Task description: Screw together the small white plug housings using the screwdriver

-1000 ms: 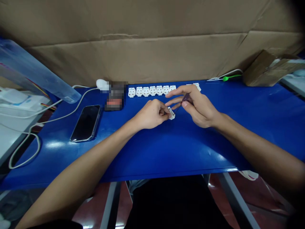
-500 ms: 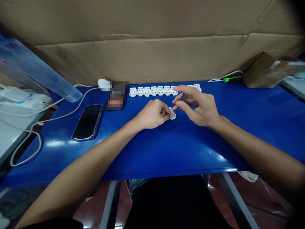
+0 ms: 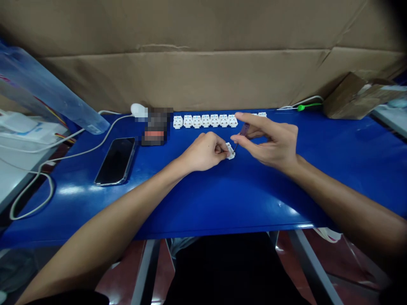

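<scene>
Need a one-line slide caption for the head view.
Left hand pinches a small white connector on the blue table while the right hand holds a slim screwdriver to it.

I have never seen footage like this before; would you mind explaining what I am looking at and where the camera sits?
There is no machine here: a person works with two bare hands. The one picture comes from a camera worn on their head, looking forward and down, so the arms reach in from the bottom. The left hand pinches a small white plastic part down on the blue table. The right hand holds a slim purple-handled tool, probably a small screwdriver, with its tip at that part. Behind the hands, a row of similar white parts lies along the table's far edge. To the left lie a dark phone and a white cable. A cardboard wall stands behind.
</scene>
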`<state>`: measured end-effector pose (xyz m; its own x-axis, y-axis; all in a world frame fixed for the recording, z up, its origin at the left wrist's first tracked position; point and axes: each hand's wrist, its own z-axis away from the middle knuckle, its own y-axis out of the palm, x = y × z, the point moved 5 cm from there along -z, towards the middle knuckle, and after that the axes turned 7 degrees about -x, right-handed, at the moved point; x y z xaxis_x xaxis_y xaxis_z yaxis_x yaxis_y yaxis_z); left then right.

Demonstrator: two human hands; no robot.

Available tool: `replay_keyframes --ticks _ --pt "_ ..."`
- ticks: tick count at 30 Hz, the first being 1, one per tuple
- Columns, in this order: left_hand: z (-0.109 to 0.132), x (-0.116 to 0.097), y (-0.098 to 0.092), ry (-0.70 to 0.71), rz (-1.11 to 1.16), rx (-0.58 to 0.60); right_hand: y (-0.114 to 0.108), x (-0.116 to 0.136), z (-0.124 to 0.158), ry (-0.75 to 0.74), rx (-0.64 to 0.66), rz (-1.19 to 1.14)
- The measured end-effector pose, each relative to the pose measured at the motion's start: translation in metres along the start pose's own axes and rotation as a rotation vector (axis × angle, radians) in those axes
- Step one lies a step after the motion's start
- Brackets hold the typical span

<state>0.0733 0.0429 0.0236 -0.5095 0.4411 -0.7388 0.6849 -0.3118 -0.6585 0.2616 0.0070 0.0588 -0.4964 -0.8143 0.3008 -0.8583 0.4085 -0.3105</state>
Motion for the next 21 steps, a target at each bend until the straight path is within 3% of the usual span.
replay_keyframes --ticks 8,15,21 --pt "-0.002 0.001 0.0 0.031 0.009 -0.002 0.004 -0.004 0.002 0.155 0.277 -0.221" --pt "-0.001 0.001 0.0 0.004 -0.001 0.004 -0.005 0.005 -0.002 0.078 -0.009 -0.071" --pt "-0.002 0.006 -0.002 0.056 0.003 0.016 -0.003 0.003 0.0 -0.026 -0.008 -0.101"
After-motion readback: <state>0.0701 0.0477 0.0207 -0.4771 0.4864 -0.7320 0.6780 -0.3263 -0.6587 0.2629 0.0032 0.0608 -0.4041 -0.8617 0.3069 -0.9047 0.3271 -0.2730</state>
